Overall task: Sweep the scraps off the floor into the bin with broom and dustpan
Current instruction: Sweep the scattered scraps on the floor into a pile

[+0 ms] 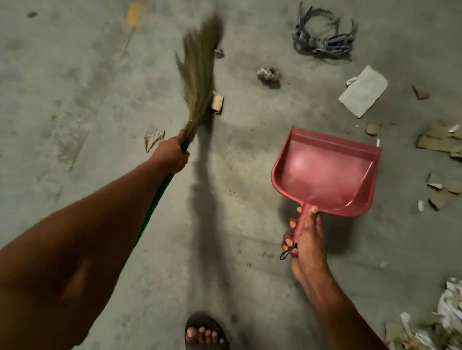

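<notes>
Dusty concrete floor (247, 255) holds cardboard scraps (437, 143), crumpled paper (268, 75), grey straps (323, 40).

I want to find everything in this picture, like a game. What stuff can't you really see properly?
Head view only:
- Bin: nowhere in the picture.
- Broom: bristle tips smeared by motion blur; its green handle runs behind the left hand and forearm.
- Paper heap: cut off by the right and bottom edges.
- Foot: cut off at the bottom edge.
- Yellow mark: too blurred to tell what it is.
</notes>
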`<state>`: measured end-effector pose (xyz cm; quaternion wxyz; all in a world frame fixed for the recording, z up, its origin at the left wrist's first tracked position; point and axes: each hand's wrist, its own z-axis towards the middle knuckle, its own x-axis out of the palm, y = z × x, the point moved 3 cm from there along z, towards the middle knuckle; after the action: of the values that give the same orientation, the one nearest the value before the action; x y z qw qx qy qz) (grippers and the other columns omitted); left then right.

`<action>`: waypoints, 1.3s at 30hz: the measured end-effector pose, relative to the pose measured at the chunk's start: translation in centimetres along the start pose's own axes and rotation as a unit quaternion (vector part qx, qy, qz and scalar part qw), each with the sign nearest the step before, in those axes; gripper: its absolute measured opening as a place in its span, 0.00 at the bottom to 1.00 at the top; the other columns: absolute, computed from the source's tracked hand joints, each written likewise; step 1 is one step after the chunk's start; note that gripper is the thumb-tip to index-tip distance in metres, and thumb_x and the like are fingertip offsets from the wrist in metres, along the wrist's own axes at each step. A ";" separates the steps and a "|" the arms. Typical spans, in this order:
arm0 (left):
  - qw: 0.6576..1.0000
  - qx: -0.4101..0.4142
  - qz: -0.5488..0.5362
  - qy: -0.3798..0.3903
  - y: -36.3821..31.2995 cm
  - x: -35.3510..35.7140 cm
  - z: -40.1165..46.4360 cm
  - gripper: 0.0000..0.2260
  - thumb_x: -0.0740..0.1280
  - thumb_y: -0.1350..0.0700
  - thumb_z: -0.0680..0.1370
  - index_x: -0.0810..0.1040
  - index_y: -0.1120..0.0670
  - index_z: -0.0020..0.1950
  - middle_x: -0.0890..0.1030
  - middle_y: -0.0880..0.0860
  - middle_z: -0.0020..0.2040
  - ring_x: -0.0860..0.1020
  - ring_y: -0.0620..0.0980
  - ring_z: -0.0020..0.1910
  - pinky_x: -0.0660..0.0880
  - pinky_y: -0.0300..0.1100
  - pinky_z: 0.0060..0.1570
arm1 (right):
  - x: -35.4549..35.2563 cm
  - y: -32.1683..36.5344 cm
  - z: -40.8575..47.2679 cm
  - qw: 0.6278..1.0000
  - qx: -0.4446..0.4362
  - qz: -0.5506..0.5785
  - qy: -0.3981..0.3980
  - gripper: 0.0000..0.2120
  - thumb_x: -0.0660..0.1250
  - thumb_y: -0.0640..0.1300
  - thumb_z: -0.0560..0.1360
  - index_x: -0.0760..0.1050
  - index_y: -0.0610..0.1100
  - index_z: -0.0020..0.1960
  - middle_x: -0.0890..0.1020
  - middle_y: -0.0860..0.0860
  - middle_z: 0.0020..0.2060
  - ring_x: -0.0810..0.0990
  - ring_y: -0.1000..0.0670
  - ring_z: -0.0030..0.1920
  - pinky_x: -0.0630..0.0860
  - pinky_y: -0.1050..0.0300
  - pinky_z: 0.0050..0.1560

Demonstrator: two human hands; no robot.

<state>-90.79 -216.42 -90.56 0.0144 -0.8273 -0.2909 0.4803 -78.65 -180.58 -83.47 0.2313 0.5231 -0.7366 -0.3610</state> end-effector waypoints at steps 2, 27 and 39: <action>0.998 0.042 0.016 0.033 -2.9 1.0 -1.4 0.34 0.67 0.54 0.84 0.55 0.47 0.86 0.76 0.64 0.71 0.78 0.65 0.65 0.75 0.52 0.65 | -1.1 0.6 -0.2 1.000 0.005 0.008 -0.012 0.27 0.59 0.71 0.76 0.72 0.48 0.57 0.74 0.52 0.36 0.67 0.54 0.23 0.66 0.63 0.21; 0.955 0.284 -0.087 -0.004 -5.5 4.1 -24.0 0.33 0.71 0.59 0.81 0.63 0.51 0.85 0.74 0.58 0.77 0.77 0.62 0.70 0.74 0.51 0.71 | -15.1 3.3 -14.1 0.979 0.008 0.084 -0.185 0.22 0.59 0.71 0.78 0.74 0.53 0.55 0.75 0.54 0.36 0.69 0.55 0.25 0.63 0.62 0.23; 0.972 -0.196 -0.103 -0.077 11.8 -0.8 -21.9 0.34 0.65 0.56 0.82 0.55 0.57 0.85 0.74 0.64 0.72 0.78 0.67 0.66 0.77 0.59 0.68 | -3.5 -3.6 -17.8 0.992 0.027 0.118 -0.047 0.17 0.57 0.59 0.86 0.72 0.48 0.63 0.75 0.53 0.36 0.65 0.56 0.21 0.61 0.66 0.20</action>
<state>-68.01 -221.00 -81.75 -0.1210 -0.7404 -0.4630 0.4721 -62.51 -183.17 -74.91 0.2234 0.4210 -0.8126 -0.3354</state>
